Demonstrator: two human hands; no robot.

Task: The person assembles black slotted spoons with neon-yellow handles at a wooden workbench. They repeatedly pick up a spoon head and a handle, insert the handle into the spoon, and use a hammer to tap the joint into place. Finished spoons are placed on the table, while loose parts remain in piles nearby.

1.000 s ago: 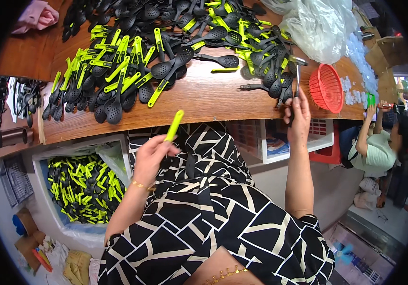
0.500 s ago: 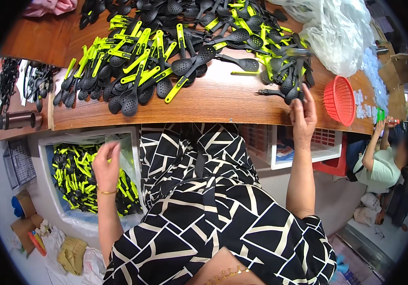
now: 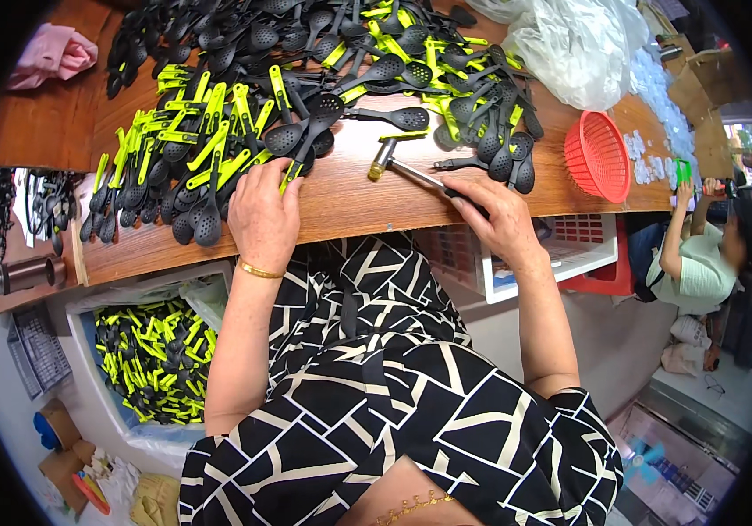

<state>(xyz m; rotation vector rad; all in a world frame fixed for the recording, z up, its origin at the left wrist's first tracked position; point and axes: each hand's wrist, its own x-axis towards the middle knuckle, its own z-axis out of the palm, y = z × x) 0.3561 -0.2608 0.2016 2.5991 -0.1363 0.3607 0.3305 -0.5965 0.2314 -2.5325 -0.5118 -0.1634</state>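
Note:
My left hand is at the table's front edge, its fingers closed on the lime-green handle of a black slotted spoon. The spoon's perforated head points away from me, over other spoons. My right hand grips the dark handle of a small hammer. Its metal shaft slants to the left, and its yellowish head is just above or on the wood; I cannot tell which. Behind the hammer head lies a loose lime-green strip. A heap of black slotted spoons with green handles spreads left of and beyond both hands.
A red plastic basket stands at the right, near clear plastic bags and small translucent pieces. Below the table's left side, a lined bin holds many green-and-black parts. Another person works at far right.
Both hands have moved onto the table. My left hand has come up from over the bin and taken hold of a spoon handle. My right hand, empty before, has moved left and now holds the hammer.

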